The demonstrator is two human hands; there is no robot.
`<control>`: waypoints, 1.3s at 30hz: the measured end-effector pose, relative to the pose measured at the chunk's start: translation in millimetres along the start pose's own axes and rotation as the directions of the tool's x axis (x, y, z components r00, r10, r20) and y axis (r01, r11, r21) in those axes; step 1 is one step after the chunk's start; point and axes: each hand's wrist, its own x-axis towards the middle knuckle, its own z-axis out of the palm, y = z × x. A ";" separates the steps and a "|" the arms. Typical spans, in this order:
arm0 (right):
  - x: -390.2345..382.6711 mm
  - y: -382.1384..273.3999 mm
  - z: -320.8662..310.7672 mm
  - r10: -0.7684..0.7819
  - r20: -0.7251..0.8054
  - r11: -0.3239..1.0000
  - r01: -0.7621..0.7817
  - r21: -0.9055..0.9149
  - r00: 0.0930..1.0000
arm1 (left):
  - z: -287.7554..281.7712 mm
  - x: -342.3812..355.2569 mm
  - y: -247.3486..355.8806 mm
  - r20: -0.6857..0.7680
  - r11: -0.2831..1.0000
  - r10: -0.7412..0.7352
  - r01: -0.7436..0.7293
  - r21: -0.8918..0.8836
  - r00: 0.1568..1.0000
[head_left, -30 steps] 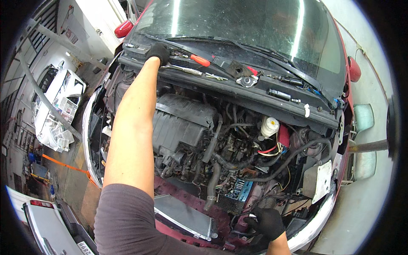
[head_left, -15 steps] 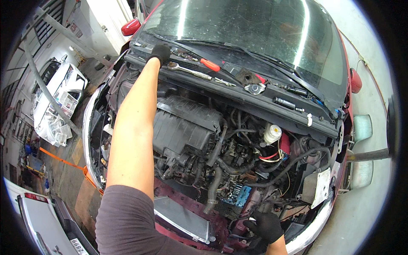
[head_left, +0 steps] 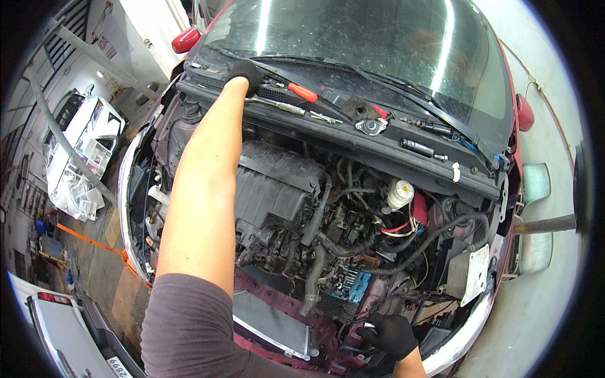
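Note:
My left arm reaches across the engine bay, and my left hand [head_left: 247,73] in a black glove is on the cowl below the windshield. Its fingers are hidden from this view. Beside it lie a ratchet [head_left: 287,107], whose head end is covered by my hand and wrist, and a screwdriver with an orange handle [head_left: 302,92]. At the front right of the bay, my right hand [head_left: 392,336], also black-gloved, is closed with a small shiny metal piece [head_left: 369,326] showing at its fingertips. A blue socket tray [head_left: 360,288] holding several sockets rests just beyond it.
A radiator cap [head_left: 371,126], a black socket tool [head_left: 416,148] and several small tools lie along the cowl [head_left: 328,140]. The black engine cover [head_left: 277,183], hoses and a fluid reservoir [head_left: 400,194] fill the bay. A white car [head_left: 85,151] stands at the left.
My left hand has shifted a little to the right along the cowl, now covering the ratchet's head. The right hand stays almost in place. The whole view has shifted slightly.

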 end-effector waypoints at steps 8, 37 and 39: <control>-1.1 -0.9 -1.1 0.042 0.037 0.999 -0.043 0.020 0.998 | 11.1 -20.4 -35.1 -0.228 0.980 0.173 -0.190 -0.054 0.958; 1.0 -3.7 -7.5 0.074 0.088 0.997 -0.074 -0.002 0.993 | 21.4 -19.1 -26.0 -0.208 0.950 0.217 -0.255 -0.181 0.954; 2.1 -6.9 -7.9 0.080 0.085 0.996 -0.082 0.026 0.993 | 26.5 -20.0 -33.6 -0.180 0.941 0.132 -0.180 -0.287 0.975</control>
